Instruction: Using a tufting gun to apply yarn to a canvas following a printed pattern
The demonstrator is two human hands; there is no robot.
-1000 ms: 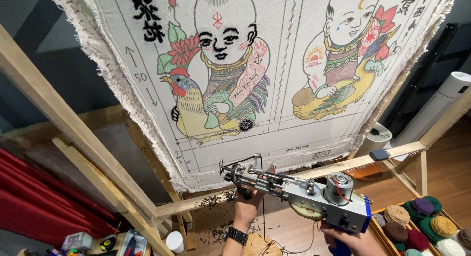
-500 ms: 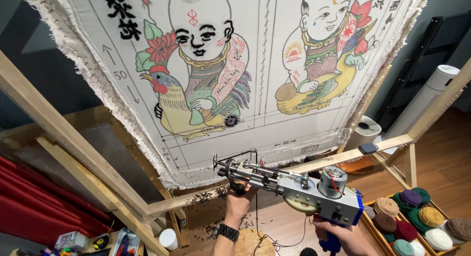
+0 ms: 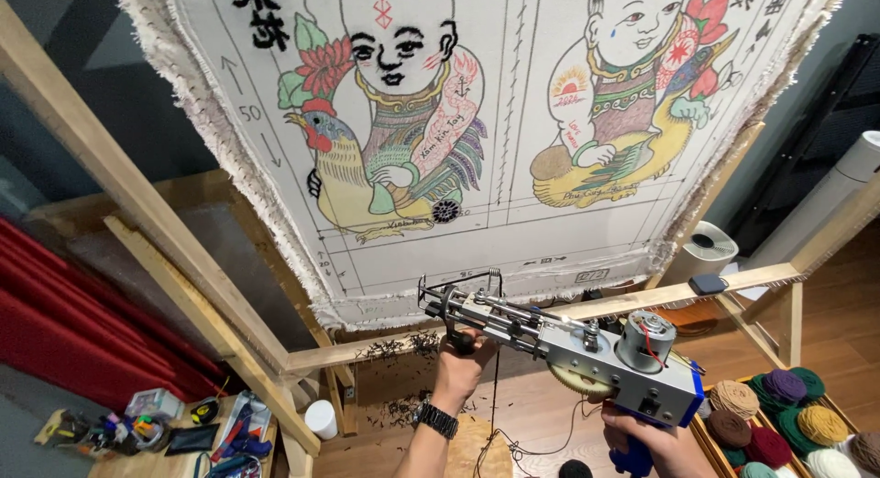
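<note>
Holding a tufting gun (image 3: 568, 350) in both hands, the person aims its needle tip just below the stretched cloth (image 3: 477, 120) with its two painted child figures. The left hand (image 3: 461, 357) has its grip closed round the front handle; the right hand (image 3: 655, 446) is wrapped round the blue rear handle. This looks like positioning before tufting: the tip must rise to meet the cloth. The wooden frame (image 3: 183, 285) rail sits close below; yarn balls (image 3: 779, 414) crowd the right.

Matt metal tufting gun (image 3: 568, 350), frayed cloth (image 3: 477, 139), seemingly raw wood frame (image 3: 165, 230)
</note>
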